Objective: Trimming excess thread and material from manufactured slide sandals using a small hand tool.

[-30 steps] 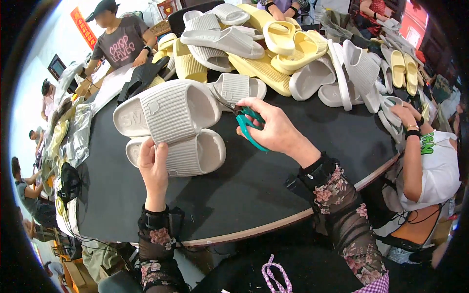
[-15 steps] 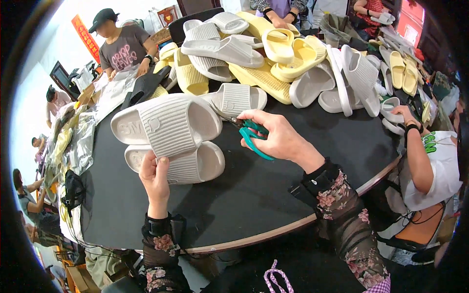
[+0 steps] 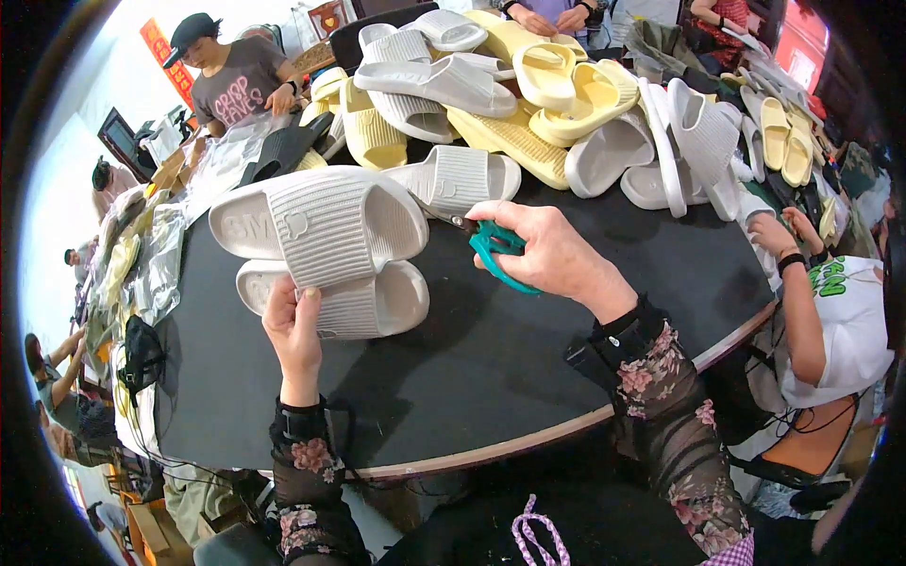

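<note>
A pair of light grey slide sandals (image 3: pixel 326 231) with ribbed straps is pinched between the thumb and fingers of my left hand (image 3: pixel 294 330), one overlapping the other above the table. My right hand (image 3: pixel 566 259) is wrapped round the teal handles of a pair of scissors (image 3: pixel 497 250). Their blades point left, close to the heel end of the upper sandal; the tips are hard to make out. Just behind the scissors, another grey slide (image 3: pixel 462 177) lies on the black table (image 3: pixel 491 377).
A heap of grey and yellow slides (image 3: pixel 514 127) covers the table's far side. Clear plastic bags (image 3: pixel 165 259) lie along the left. A person in a cap (image 3: pixel 236 80) stands at the far left, and another in a white top (image 3: pixel 830 321) works at the right edge.
The scissor handles have come closer together in my right hand. My left hand still holds the sandals, slightly higher in the picture. At the right, the co-worker's hands have moved.
</note>
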### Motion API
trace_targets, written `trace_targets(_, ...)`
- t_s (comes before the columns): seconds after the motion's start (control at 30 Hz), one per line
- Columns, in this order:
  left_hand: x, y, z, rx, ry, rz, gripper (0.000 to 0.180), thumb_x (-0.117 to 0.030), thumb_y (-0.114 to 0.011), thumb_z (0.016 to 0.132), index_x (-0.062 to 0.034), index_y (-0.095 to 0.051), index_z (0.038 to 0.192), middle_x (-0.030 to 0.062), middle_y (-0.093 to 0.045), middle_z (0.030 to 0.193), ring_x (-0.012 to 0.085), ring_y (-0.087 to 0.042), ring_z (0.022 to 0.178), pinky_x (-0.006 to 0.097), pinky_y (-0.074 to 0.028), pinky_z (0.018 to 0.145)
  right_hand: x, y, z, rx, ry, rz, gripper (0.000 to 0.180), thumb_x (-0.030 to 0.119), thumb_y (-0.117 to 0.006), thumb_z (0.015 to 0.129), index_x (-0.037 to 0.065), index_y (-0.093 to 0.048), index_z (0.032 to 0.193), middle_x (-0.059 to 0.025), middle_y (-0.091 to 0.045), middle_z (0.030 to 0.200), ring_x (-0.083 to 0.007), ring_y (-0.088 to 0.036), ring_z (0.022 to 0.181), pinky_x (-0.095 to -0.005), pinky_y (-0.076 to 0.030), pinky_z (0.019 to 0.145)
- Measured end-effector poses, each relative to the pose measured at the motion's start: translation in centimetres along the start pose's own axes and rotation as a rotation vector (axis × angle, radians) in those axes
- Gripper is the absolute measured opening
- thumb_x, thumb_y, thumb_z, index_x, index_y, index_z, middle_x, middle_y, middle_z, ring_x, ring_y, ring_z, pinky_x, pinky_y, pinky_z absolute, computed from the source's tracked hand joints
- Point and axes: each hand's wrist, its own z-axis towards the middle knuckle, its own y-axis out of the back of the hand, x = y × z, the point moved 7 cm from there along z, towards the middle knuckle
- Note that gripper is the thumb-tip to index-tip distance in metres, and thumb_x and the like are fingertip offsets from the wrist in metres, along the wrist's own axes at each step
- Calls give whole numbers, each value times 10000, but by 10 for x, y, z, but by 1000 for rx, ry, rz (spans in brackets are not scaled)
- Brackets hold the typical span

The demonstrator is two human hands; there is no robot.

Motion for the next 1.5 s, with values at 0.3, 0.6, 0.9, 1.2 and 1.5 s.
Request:
trace_targets(0.3,-3,-2,1,-49,10,-16,199,-81,-534,908,28,-554,1073,38,-603,972,94,-538,878,237,-408,807,-6,-3,1,-89,-69,16,399,148,-696,744,47,-535,1094,-166,-626,882,-283,-634,745,-344,-505,681)
trace_targets(0.6,-1,-2,1,-109,20,-94,191,-101,-546,924,3,-545,1085,42,-613,997,91,-538,906,236,-412,816,-9,-11,-2,-89,-76,-99,379,133,-665,754,39,-517,1090,-153,-606,926,-254,-630,712,-349,-513,656)
trace_targets(0.9,1,-7,-1,-84,50,-188,197,-117,-555,925,-14,-537,1091,54,-607,1009,110,-535,938,261,-416,836,-7,-16,-2,-80,-72,-28,369,117,-657,760,33,-514,1090,-169,-608,909,-270,-637,721,-352,-517,656)
trace_targets(1.2,3,-11,0,-81,60,-191,215,-137,-565,922,-6,-528,1089,54,-608,1005,110,-535,939,261,-413,844,-10,-18,-2,-67,-95,62,362,138,-681,771,21,-532,1080,-189,-631,861,-308,-645,766,-360,-507,683)
trace_targets(1.5,9,-8,-2,-110,97,-159,233,-115,-535,932,5,-508,1129,94,-621,1028,121,-552,946,255,-421,841,-5,-13,-2,-140,-138,8,370,121,-667,762,36,-523,1092,-160,-617,909,-287,-621,752,-354,-503,682)
